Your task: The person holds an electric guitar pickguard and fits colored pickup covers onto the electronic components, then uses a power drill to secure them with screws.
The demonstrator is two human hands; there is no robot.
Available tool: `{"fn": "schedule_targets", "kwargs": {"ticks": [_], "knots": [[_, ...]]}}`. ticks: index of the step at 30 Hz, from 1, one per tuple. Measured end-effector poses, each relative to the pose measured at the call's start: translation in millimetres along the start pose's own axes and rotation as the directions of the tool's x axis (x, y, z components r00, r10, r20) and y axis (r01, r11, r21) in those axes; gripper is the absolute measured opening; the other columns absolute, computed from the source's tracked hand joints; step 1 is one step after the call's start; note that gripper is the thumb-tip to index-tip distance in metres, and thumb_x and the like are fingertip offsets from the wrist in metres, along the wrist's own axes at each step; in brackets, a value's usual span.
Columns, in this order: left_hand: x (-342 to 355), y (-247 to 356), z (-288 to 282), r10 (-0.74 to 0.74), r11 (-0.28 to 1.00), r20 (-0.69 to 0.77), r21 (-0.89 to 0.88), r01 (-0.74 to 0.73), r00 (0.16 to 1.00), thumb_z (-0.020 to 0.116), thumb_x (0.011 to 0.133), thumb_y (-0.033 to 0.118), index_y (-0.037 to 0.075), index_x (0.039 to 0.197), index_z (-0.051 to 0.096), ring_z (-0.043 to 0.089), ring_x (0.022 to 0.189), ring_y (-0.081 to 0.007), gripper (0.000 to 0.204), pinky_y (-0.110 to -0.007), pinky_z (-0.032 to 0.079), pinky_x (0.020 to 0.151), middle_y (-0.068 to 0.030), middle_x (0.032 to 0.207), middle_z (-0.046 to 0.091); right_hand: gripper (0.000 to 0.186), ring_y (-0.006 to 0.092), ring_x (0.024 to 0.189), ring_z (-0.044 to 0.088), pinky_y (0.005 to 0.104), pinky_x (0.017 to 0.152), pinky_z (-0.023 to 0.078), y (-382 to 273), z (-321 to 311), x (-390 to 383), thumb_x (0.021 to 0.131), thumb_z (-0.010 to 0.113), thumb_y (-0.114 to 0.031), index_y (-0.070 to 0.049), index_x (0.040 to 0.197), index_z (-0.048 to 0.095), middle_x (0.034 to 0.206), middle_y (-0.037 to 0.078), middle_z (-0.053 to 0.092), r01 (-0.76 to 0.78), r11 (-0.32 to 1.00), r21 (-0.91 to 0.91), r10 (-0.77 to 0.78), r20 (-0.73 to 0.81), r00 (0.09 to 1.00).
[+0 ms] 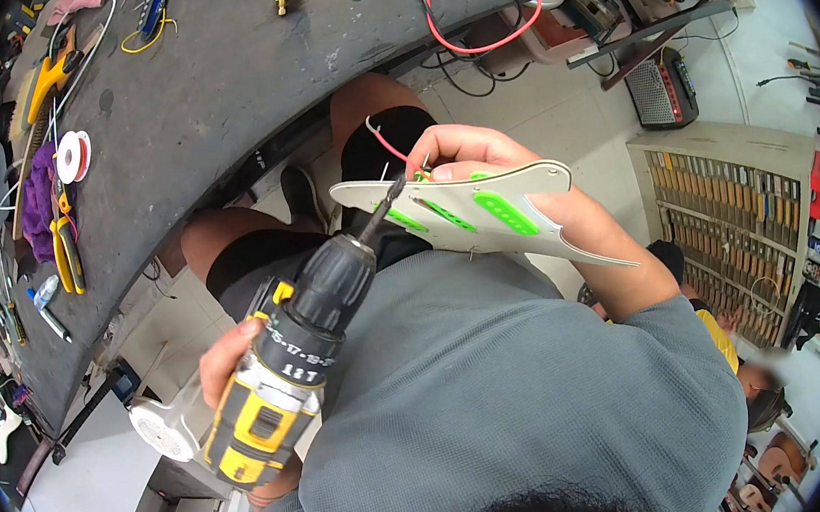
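In front of the grey shirt, the left hand has its grip closed round a yellow-and-black drill, whose long axis slants up to the right, its bit aimed at the left end of a white guitar plate; I cannot tell whether they touch. The plate sits over the lap, off the dark worktop, its long axis running left to right, green strips facing the body. Farther right, the right hand holds it in a narrow grip by the upper edge, apparently steadying it while leaving that face uncovered.
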State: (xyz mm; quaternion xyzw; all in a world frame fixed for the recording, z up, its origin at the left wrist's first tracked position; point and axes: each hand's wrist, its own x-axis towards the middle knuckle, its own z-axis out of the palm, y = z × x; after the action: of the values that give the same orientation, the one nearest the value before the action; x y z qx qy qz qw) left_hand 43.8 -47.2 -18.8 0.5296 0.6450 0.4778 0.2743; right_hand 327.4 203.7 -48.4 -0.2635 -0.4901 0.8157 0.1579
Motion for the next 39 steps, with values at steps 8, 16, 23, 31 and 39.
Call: {"fn": "schedule_targets", "kwargs": {"ticks": [8,16,23,31,39], "knots": [[2,9,4,0.127,0.966,0.198,0.196,-0.167,0.972,0.09,0.08,0.024,0.005,0.13,0.062,0.071,0.107,-0.0266,0.061,-0.038,0.053,0.098,-0.0141,0.123,0.072,0.028,0.0066,0.094,0.063,0.0241,0.083,0.05,-6,8,0,0.105,0.062,-0.026,0.001,0.113,0.064,0.102,0.004,0.069,-0.034,0.999,0.015,0.035,-0.075,0.997],[4,12,10,0.108,0.981,0.181,0.142,-0.135,0.978,0.089,0.08,0.023,0.006,0.13,0.063,0.071,0.108,-0.0248,0.059,-0.037,0.054,0.097,-0.0123,0.124,0.072,0.027,0.0081,0.096,0.062,0.0255,0.086,0.05,-8,10,0,0.104,0.062,-0.025,0.001,0.112,0.065,0.103,0.003,0.068,-0.018,0.997,-0.077,0.013,-0.071,0.997],[1,7,9,0.135,0.976,0.176,0.146,-0.162,0.975,0.089,0.081,0.021,0.006,0.131,0.062,0.071,0.109,-0.0238,0.059,-0.035,0.054,0.097,-0.0123,0.126,0.072,0.025,0.0081,0.096,0.062,0.0256,0.086,0.05,-13,13,-2,0.103,0.064,-0.024,0.0,0.111,0.067,0.102,0.003,0.069,-0.044,0.996,-0.073,0.037,-0.088,0.995],[1,-7,9,0.294,0.933,0.175,0.16,-0.322,0.94,0.09,0.079,0.018,0.004,0.129,0.062,0.073,0.1,-0.0233,0.059,-0.036,0.055,0.091,-0.0118,0.118,0.074,0.026,0.008,0.094,0.063,0.0259,0.084,0.05,-3,11,-3,0.103,0.065,-0.025,0.0,0.11,0.068,0.101,0.003,0.071,-0.046,0.997,-0.055,0.042,-0.068,0.997],[13,-1,22,0.433,0.89,0.066,0.13,-0.438,0.899,0.079,0.081,0.007,-0.004,0.119,0.066,0.073,0.069,-0.0268,0.042,-0.035,0.058,0.066,-0.0148,0.083,0.074,0.027,0.0082,0.097,0.066,0.0254,0.086,0.052,-4,15,-4,0.105,0.065,-0.025,0.0,0.114,0.068,0.106,0.004,0.073,-0.069,0.997,0.018,0.069,-0.037,0.997]]}}
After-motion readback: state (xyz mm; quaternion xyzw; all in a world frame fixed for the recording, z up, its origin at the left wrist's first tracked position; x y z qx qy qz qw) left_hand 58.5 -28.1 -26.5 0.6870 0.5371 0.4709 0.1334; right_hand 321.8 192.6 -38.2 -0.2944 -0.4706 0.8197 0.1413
